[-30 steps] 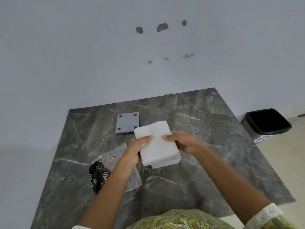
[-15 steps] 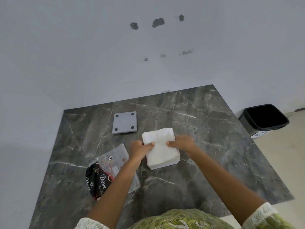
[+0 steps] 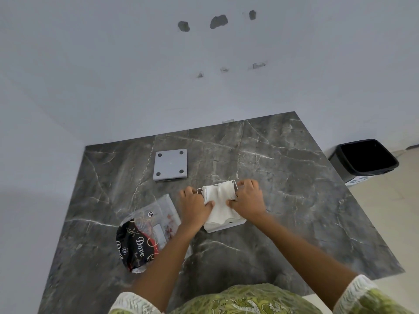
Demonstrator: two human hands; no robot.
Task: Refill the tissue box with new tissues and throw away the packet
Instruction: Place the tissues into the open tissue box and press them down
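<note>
Legible text: "Dove", white script on black part of plastic packet [image 3: 138, 242], near left of table.

Tissues [image 3: 218, 201] now pressed into box [image 3: 235, 224]

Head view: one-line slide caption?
Both hands press tissues into the box; empty packet beside it.

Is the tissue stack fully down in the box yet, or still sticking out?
Still partly out. The tissues bulge above the box rim, and both hands, left and right, press on them.
</note>
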